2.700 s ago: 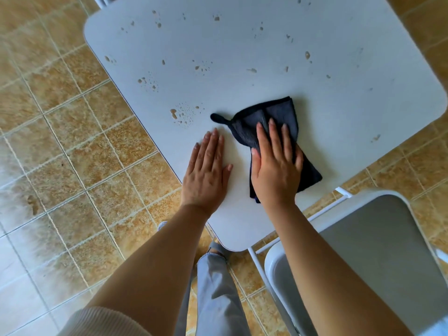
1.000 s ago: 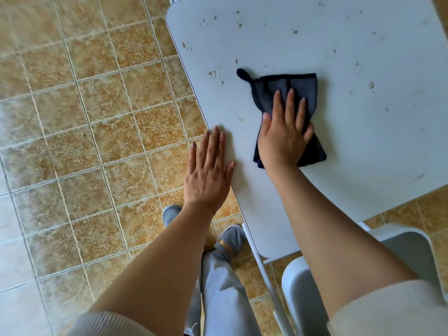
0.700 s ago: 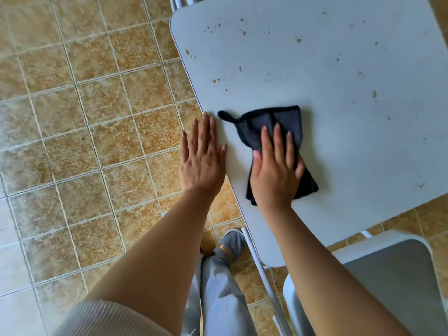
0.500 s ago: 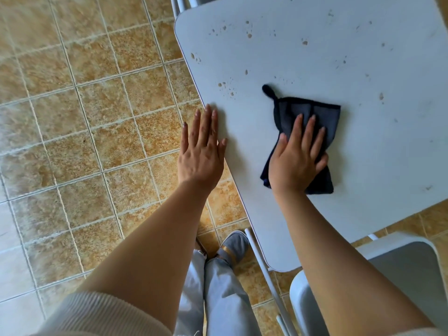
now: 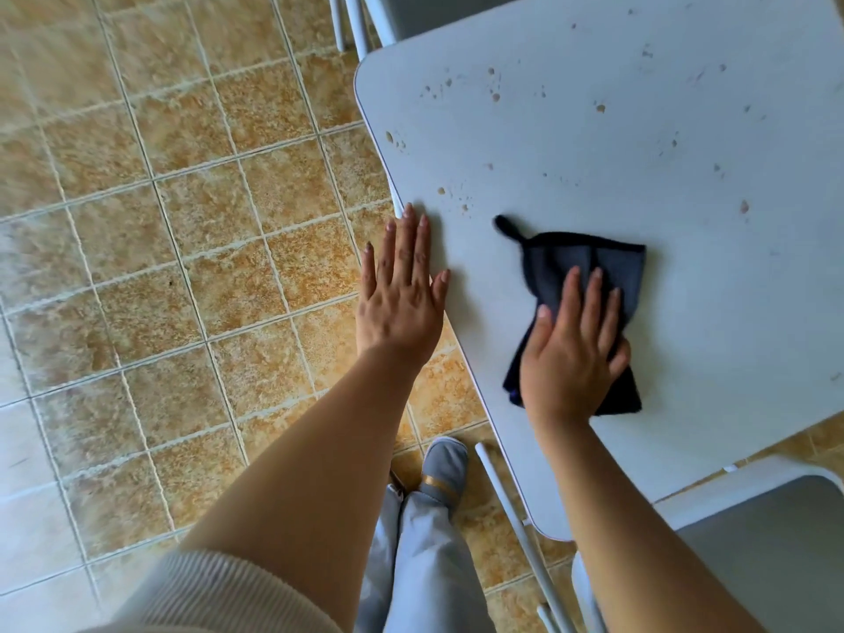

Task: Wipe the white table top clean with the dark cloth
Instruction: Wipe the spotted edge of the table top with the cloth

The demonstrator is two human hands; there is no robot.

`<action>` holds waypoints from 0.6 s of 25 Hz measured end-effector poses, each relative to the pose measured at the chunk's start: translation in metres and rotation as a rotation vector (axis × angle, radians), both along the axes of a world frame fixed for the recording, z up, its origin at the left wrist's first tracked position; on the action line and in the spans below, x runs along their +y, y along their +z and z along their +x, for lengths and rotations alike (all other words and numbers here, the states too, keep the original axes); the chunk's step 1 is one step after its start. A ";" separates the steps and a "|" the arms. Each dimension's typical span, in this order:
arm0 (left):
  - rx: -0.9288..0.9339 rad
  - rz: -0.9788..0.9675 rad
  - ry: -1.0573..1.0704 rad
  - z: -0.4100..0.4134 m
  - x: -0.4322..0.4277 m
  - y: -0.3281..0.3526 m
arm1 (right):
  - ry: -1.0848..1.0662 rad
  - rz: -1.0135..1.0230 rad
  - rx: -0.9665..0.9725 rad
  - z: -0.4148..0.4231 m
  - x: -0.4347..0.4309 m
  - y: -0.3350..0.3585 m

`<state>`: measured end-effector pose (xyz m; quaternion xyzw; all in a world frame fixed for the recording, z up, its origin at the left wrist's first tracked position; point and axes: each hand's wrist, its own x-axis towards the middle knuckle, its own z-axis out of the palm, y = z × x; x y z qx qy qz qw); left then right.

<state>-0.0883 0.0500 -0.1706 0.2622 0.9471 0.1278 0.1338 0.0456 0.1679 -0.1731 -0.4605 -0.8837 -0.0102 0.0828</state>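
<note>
The white table top [image 5: 685, 143] fills the upper right of the view and carries several small brownish spots, mostly in its far and left parts. A dark cloth [image 5: 589, 267] with a small loop at its far-left corner lies flat near the table's left edge. My right hand [image 5: 573, 354] presses flat on the cloth's near half, fingers spread. My left hand [image 5: 402, 294] rests palm down on the table's left edge, fingers apart and holding nothing, partly over the floor.
A white chair seat [image 5: 767, 550] stands at the bottom right, close to the table's near corner. White chair legs [image 5: 351, 20] show beyond the far corner. Tan floor tiles [image 5: 182, 267] cover the left. My trouser legs and a grey shoe [image 5: 443, 468] are below the table edge.
Over the last second my right hand has slid the cloth back and forth near the table's left edge. My left hand has stayed on the edge. The camera view has shifted left.
</note>
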 end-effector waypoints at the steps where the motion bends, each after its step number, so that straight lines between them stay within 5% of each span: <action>1: 0.003 0.006 -0.002 0.000 0.000 0.000 | -0.085 -0.017 0.003 -0.007 0.012 -0.001; 5: 0.003 0.024 0.010 0.000 -0.001 -0.003 | -0.196 -0.117 0.025 -0.075 0.051 0.002; 12: 0.072 0.014 -0.017 0.001 -0.001 -0.001 | 0.286 -0.046 0.029 -0.109 0.018 -0.002; 15: 0.090 0.017 -0.058 0.008 -0.006 0.001 | 0.288 -0.036 -0.003 -0.076 0.029 0.000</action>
